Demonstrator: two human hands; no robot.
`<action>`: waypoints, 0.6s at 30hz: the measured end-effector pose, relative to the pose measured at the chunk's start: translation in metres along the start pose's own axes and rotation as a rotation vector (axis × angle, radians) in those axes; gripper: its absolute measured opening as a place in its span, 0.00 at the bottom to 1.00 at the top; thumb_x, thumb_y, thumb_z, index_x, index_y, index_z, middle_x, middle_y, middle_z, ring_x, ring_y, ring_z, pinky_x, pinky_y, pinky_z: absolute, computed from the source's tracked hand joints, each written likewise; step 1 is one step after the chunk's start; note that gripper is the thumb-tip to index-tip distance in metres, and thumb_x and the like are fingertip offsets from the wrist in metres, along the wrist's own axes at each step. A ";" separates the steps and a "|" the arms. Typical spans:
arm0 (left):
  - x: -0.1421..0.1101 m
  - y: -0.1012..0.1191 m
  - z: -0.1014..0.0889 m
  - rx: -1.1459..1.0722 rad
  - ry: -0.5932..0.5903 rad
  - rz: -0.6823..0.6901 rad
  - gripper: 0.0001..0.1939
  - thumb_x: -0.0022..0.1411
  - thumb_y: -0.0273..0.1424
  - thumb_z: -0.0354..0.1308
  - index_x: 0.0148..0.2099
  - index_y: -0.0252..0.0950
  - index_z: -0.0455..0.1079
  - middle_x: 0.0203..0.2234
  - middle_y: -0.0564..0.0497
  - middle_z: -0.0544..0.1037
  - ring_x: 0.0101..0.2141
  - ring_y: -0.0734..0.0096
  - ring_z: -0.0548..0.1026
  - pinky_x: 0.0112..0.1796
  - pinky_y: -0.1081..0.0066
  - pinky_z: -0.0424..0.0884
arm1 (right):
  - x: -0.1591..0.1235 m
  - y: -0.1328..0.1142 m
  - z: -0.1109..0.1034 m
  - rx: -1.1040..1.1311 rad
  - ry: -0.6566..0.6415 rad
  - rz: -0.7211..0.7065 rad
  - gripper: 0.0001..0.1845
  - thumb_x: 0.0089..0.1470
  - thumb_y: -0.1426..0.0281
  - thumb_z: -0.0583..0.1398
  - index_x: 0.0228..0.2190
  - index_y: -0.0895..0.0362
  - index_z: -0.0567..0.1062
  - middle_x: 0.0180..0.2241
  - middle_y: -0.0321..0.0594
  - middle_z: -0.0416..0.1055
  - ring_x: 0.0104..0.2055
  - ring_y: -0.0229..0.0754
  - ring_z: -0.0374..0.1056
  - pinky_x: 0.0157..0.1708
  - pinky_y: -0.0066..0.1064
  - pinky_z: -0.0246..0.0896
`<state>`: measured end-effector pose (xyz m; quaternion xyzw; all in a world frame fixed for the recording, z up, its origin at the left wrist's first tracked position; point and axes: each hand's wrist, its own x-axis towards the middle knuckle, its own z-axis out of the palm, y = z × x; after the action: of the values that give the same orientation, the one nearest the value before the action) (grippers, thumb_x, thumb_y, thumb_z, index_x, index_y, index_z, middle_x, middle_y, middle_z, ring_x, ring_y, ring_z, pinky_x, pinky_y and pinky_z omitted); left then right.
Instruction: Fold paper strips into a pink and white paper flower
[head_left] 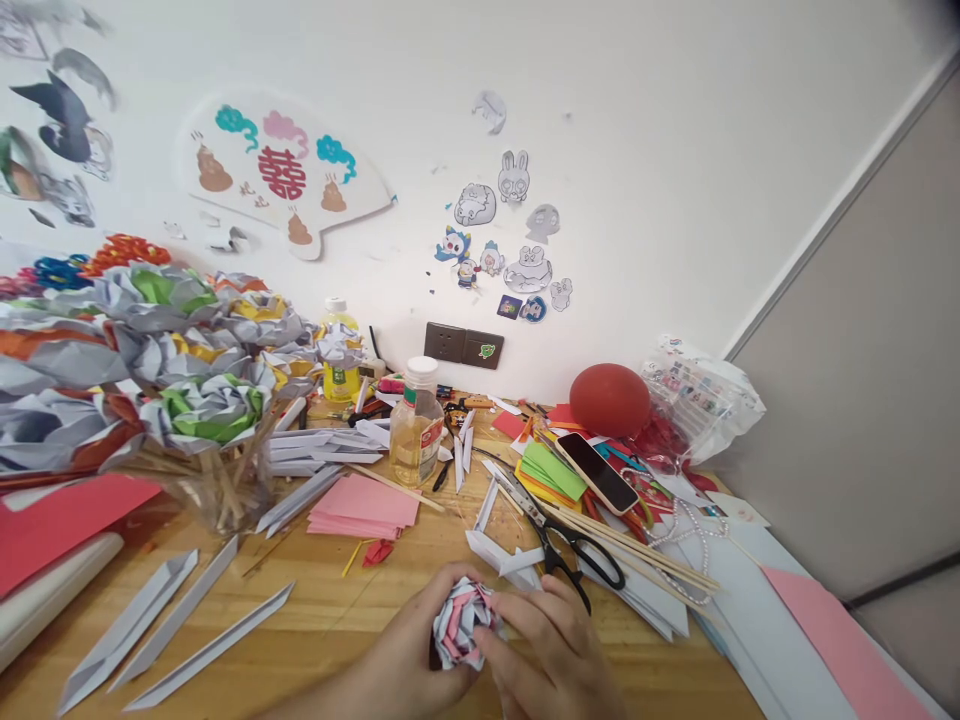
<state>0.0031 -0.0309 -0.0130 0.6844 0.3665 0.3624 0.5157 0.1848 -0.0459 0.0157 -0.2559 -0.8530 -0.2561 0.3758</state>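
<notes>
Both my hands meet at the near edge of the wooden table (322, 610), closed around a pink and white folded paper flower (463, 622). My left hand (409, 650) cups it from the left and below. My right hand (547, 645) presses its fingers on the right side of the paper flower. Black-handled scissors (559, 545) lie just beyond my right hand, beside a bundle of thin wooden sticks (637, 550). A stack of pink paper sheets (364, 505) lies farther back to the left.
Long folded white paper strips (176, 625) lie at the left. A jar of finished paper flowers on sticks (195, 420) stands at the back left. A glass bottle (416, 425), a phone (596, 470), a red balloon (609, 400) and coloured papers (551, 470) crowd the back.
</notes>
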 end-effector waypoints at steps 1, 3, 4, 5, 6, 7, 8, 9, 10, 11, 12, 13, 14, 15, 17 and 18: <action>0.000 -0.001 0.000 0.004 0.004 0.002 0.25 0.44 0.19 0.53 0.47 0.38 0.59 0.32 0.55 0.70 0.33 0.70 0.69 0.34 0.75 0.66 | 0.000 0.000 0.000 -0.001 -0.007 -0.001 0.12 0.56 0.72 0.52 0.36 0.54 0.75 0.37 0.39 0.73 0.39 0.40 0.66 0.51 0.37 0.53; 0.000 -0.002 0.000 0.007 0.004 0.007 0.26 0.43 0.18 0.53 0.47 0.38 0.59 0.33 0.55 0.70 0.34 0.70 0.69 0.35 0.75 0.66 | 0.000 0.001 0.001 0.002 -0.018 -0.004 0.12 0.56 0.72 0.52 0.37 0.54 0.74 0.38 0.39 0.73 0.39 0.40 0.66 0.51 0.37 0.54; 0.000 -0.001 0.000 0.008 -0.001 0.012 0.26 0.43 0.18 0.52 0.47 0.38 0.60 0.33 0.55 0.70 0.34 0.70 0.69 0.36 0.75 0.66 | 0.001 0.001 0.001 0.006 -0.016 -0.004 0.12 0.56 0.73 0.52 0.37 0.54 0.75 0.38 0.39 0.73 0.39 0.40 0.66 0.51 0.37 0.53; 0.000 0.000 0.000 0.012 -0.005 0.019 0.26 0.43 0.18 0.52 0.47 0.38 0.60 0.34 0.55 0.71 0.35 0.69 0.70 0.36 0.74 0.66 | 0.002 0.001 0.001 0.012 -0.011 -0.006 0.12 0.56 0.73 0.52 0.37 0.54 0.75 0.38 0.39 0.73 0.39 0.40 0.66 0.51 0.36 0.53; 0.000 0.001 -0.001 0.018 -0.009 0.026 0.26 0.42 0.18 0.52 0.46 0.38 0.60 0.34 0.55 0.71 0.35 0.69 0.70 0.37 0.74 0.66 | 0.004 0.001 0.001 0.022 -0.010 -0.007 0.12 0.56 0.73 0.52 0.36 0.54 0.75 0.37 0.38 0.73 0.39 0.40 0.65 0.51 0.36 0.53; 0.000 0.003 -0.001 0.025 -0.014 0.033 0.26 0.42 0.18 0.51 0.46 0.38 0.61 0.34 0.55 0.71 0.36 0.69 0.70 0.37 0.74 0.66 | 0.006 0.000 0.001 0.035 -0.011 -0.004 0.13 0.56 0.73 0.52 0.36 0.54 0.75 0.37 0.38 0.74 0.39 0.40 0.65 0.51 0.35 0.53; 0.000 0.004 -0.001 0.027 -0.017 0.041 0.26 0.42 0.17 0.51 0.46 0.38 0.61 0.34 0.55 0.71 0.36 0.68 0.70 0.38 0.74 0.66 | 0.007 0.000 0.001 0.050 -0.015 0.004 0.13 0.56 0.73 0.51 0.35 0.54 0.75 0.37 0.38 0.74 0.38 0.39 0.65 0.50 0.35 0.54; 0.000 0.005 -0.001 0.028 -0.019 0.047 0.26 0.41 0.17 0.51 0.45 0.38 0.61 0.35 0.55 0.71 0.36 0.68 0.70 0.38 0.74 0.66 | 0.009 -0.001 0.001 0.065 -0.022 0.013 0.13 0.57 0.73 0.51 0.35 0.54 0.75 0.37 0.38 0.74 0.38 0.39 0.65 0.49 0.34 0.54; 0.000 0.006 -0.001 0.027 -0.022 0.049 0.26 0.41 0.17 0.51 0.45 0.38 0.61 0.35 0.55 0.71 0.36 0.68 0.70 0.38 0.75 0.66 | 0.010 -0.001 0.001 0.076 -0.032 0.025 0.13 0.57 0.73 0.51 0.35 0.54 0.75 0.37 0.38 0.74 0.37 0.40 0.65 0.48 0.34 0.55; -0.001 0.006 -0.001 0.026 -0.021 0.048 0.26 0.42 0.17 0.51 0.45 0.38 0.61 0.35 0.55 0.71 0.36 0.68 0.70 0.37 0.75 0.66 | 0.010 -0.002 0.001 0.081 -0.038 0.035 0.13 0.57 0.73 0.51 0.35 0.55 0.75 0.37 0.38 0.74 0.37 0.40 0.65 0.48 0.34 0.55; -0.001 0.005 -0.001 0.025 -0.017 0.043 0.25 0.42 0.17 0.51 0.45 0.38 0.61 0.34 0.55 0.71 0.36 0.69 0.70 0.37 0.75 0.66 | 0.010 -0.002 0.000 0.079 -0.040 0.037 0.13 0.57 0.73 0.51 0.36 0.55 0.75 0.37 0.39 0.74 0.37 0.40 0.65 0.48 0.35 0.56; -0.001 0.004 -0.001 0.024 -0.012 0.034 0.25 0.42 0.17 0.52 0.46 0.38 0.61 0.34 0.55 0.71 0.34 0.70 0.70 0.36 0.75 0.66 | 0.009 -0.002 0.000 0.068 -0.037 0.027 0.12 0.57 0.73 0.51 0.36 0.55 0.75 0.37 0.39 0.74 0.37 0.40 0.66 0.48 0.35 0.56; 0.000 0.002 -0.001 0.019 -0.005 0.025 0.25 0.43 0.18 0.52 0.46 0.38 0.60 0.33 0.56 0.71 0.33 0.70 0.69 0.35 0.75 0.65 | 0.008 -0.002 -0.001 0.052 -0.032 0.012 0.12 0.56 0.73 0.52 0.37 0.55 0.75 0.37 0.39 0.74 0.38 0.40 0.66 0.48 0.35 0.56; 0.000 0.000 -0.001 0.006 0.006 0.018 0.25 0.43 0.18 0.53 0.46 0.38 0.60 0.32 0.56 0.70 0.32 0.71 0.69 0.34 0.75 0.65 | 0.006 -0.002 -0.002 0.033 -0.024 -0.001 0.12 0.56 0.74 0.52 0.37 0.55 0.74 0.36 0.39 0.73 0.38 0.40 0.66 0.48 0.36 0.56; 0.003 -0.005 -0.002 -0.063 0.016 0.012 0.25 0.43 0.20 0.56 0.46 0.38 0.60 0.30 0.56 0.70 0.31 0.72 0.68 0.33 0.75 0.65 | 0.003 -0.001 -0.003 0.002 -0.001 -0.010 0.12 0.57 0.74 0.52 0.37 0.56 0.74 0.35 0.40 0.73 0.38 0.40 0.66 0.49 0.36 0.57; 0.004 -0.006 -0.003 -0.118 0.015 0.013 0.25 0.43 0.21 0.58 0.46 0.38 0.60 0.31 0.56 0.70 0.32 0.71 0.69 0.33 0.75 0.65 | 0.002 0.000 -0.003 -0.003 0.011 0.001 0.12 0.57 0.74 0.51 0.37 0.56 0.74 0.35 0.40 0.73 0.39 0.40 0.66 0.49 0.37 0.57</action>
<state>0.0020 -0.0251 -0.0180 0.6525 0.3440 0.3918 0.5499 0.1854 -0.0472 0.0187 -0.2554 -0.8504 -0.2587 0.3804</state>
